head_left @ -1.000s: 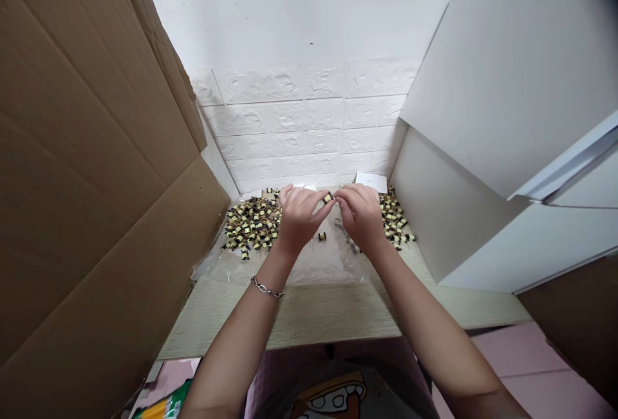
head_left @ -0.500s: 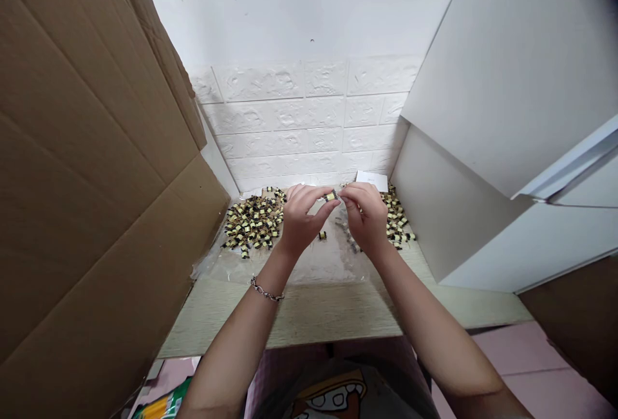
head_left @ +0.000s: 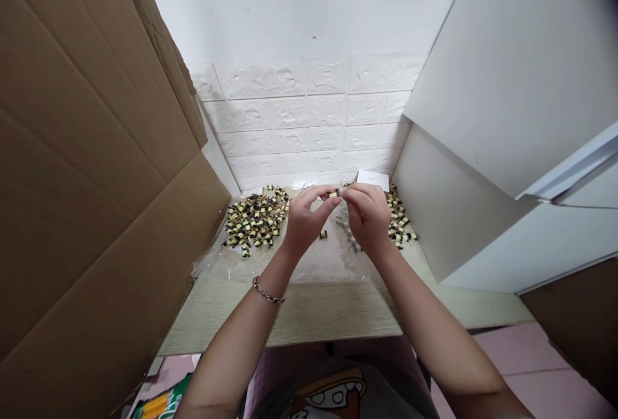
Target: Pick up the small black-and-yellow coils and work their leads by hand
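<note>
My left hand (head_left: pixel 309 214) pinches a small transformer (head_left: pixel 333 194), a yellow-taped coil with black ends and pins, between thumb and fingertips. My right hand (head_left: pixel 367 214) is closed in a pinch at the coil's right end; whatever its fingertips grip is too small to make out. Below and between the hands, a single loose transformer (head_left: pixel 323 234) lies on the clear plastic sheet (head_left: pixel 318 268). To the left of my left hand spreads a heap of similar transformers (head_left: pixel 253 223). Another pile of transformers (head_left: pixel 398 219) is partly hidden behind my right hand.
A tall cardboard sheet (head_left: pixel 96 148) walls the left side, and white panels (head_left: pixel 463 213) stand on the right. Behind the table (head_left: pixel 290 322) rises a white brick-patterned wall (head_left: pixel 309 113). A small white card (head_left: pixel 373 179) sits at the back, near the right pile.
The held transformer has turned slightly and sits more level, close to the right fingertips. Both hands have shifted a little to the right in view, still pinched together.
</note>
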`<state>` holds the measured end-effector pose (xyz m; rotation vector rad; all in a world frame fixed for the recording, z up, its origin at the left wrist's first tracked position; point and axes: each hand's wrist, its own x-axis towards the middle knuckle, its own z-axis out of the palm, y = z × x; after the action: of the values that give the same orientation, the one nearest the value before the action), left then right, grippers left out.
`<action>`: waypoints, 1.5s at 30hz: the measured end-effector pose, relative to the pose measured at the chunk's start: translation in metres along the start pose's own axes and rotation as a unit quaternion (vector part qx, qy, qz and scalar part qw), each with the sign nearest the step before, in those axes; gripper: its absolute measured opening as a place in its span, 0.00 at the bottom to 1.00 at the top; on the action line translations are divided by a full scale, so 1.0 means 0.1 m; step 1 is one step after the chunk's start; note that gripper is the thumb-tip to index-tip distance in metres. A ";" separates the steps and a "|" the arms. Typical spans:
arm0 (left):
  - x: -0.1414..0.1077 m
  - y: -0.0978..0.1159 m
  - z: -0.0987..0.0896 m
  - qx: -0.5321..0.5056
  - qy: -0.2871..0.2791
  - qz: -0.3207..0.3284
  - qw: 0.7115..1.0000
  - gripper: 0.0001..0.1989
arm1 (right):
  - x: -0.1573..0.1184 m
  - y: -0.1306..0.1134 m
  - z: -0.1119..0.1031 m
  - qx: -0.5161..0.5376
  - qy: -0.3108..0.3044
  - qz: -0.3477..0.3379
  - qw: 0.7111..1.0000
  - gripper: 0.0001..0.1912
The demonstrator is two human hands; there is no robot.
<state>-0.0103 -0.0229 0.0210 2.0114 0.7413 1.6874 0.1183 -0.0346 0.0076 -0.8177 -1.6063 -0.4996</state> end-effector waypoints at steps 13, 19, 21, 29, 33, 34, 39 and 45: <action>0.00 -0.07 0.10 -0.407 -0.071 -0.277 0.867 0.10 | 0.08 -0.06 -0.02 0.097 -0.042 0.155 0.982 0.04; 0.00 -0.08 0.10 -0.468 -0.046 -0.346 0.812 0.08 | 0.10 -0.02 -0.03 0.214 -0.090 0.293 0.928 0.04; 0.00 -0.09 0.09 -0.483 -0.044 -0.364 0.795 0.08 | 0.10 -0.02 -0.03 0.213 -0.093 0.290 0.928 0.04; 0.01 -0.08 0.08 -0.516 -0.060 -0.411 0.749 0.09 | 0.09 0.02 -0.01 0.113 -0.093 0.235 0.961 0.04; 0.01 -0.08 0.08 -0.515 -0.060 -0.428 0.741 0.09 | 0.10 0.04 -0.02 0.057 -0.101 0.200 0.973 0.04; 0.01 -0.08 0.08 -0.514 -0.061 -0.429 0.740 0.09 | 0.10 0.04 -0.02 0.042 -0.100 0.187 0.976 0.04; 0.00 -0.08 0.09 -0.511 -0.073 -0.440 0.735 0.10 | 0.09 0.06 -0.03 -0.030 -0.079 0.129 0.988 0.03; -0.01 -0.08 0.09 -0.519 -0.093 -0.441 0.727 0.09 | 0.08 0.06 -0.03 -0.067 -0.051 0.091 0.992 0.04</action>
<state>-0.0026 -0.0172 0.0134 0.7608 0.3794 0.8971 0.1241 -0.0313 0.0149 -1.0949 -1.5844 -0.4447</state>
